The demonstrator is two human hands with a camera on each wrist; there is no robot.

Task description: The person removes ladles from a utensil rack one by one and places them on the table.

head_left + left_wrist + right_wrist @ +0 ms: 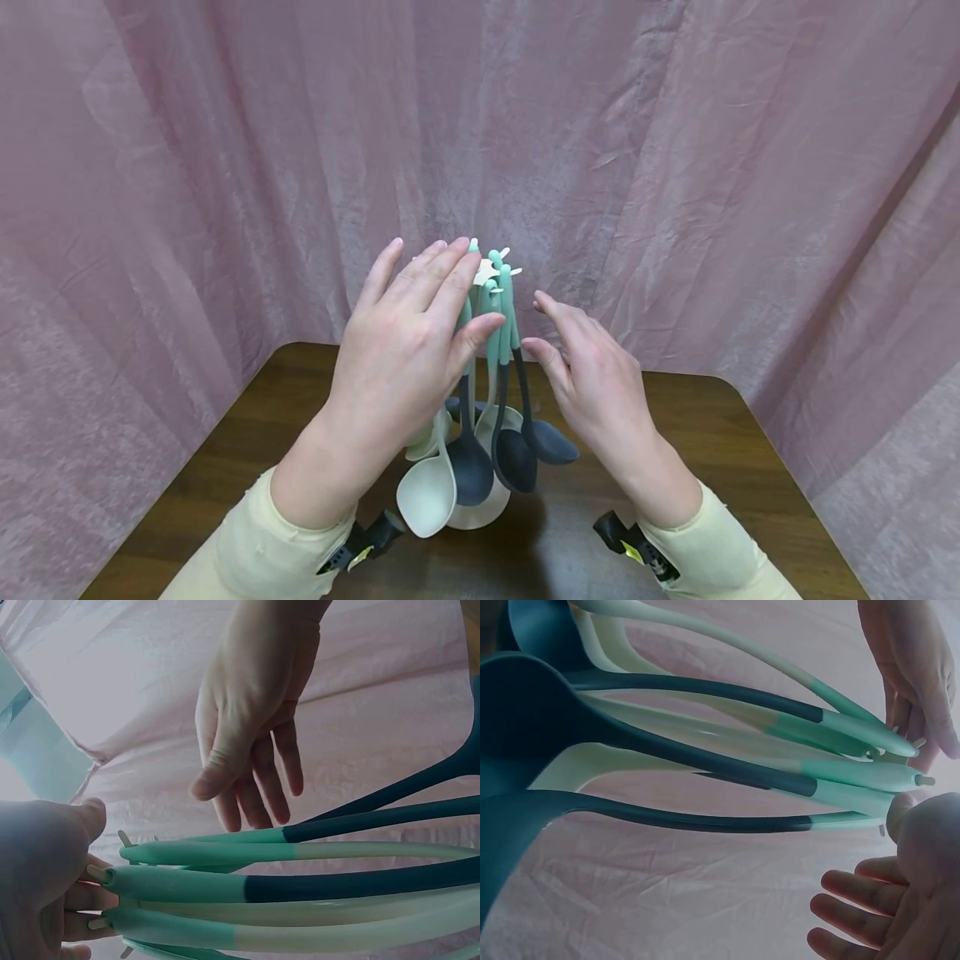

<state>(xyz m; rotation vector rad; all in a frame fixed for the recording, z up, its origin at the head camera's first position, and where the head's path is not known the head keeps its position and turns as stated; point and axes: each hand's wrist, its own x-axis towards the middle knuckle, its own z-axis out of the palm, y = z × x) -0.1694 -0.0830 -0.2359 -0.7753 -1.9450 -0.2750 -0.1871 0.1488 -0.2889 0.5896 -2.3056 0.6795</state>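
A utensil stand with a cream hooked top point(486, 271) and a pale round base point(482, 512) carries several hanging ladles and spoons with mint-green handle ends. Among them are a cream ladle point(426, 500), a dark blue ladle point(471, 473) and a dark spoon point(553, 443) at the right. My left hand point(405, 342) is at the left of the hooks, fingers straight, hiding part of the stand. Green handle ends point(172, 883) lie close to its fingers in the left wrist view. To the right, my right hand point(600, 375) has its fingers extended beside the handles, holding nothing.
The stand is on a dark brown wooden table point(300, 425) with rounded far corners. A pink curtain point(570, 150) hangs behind and around it. Both wrists wear small black cameras point(633, 546) over pale yellow sleeves point(251, 546).
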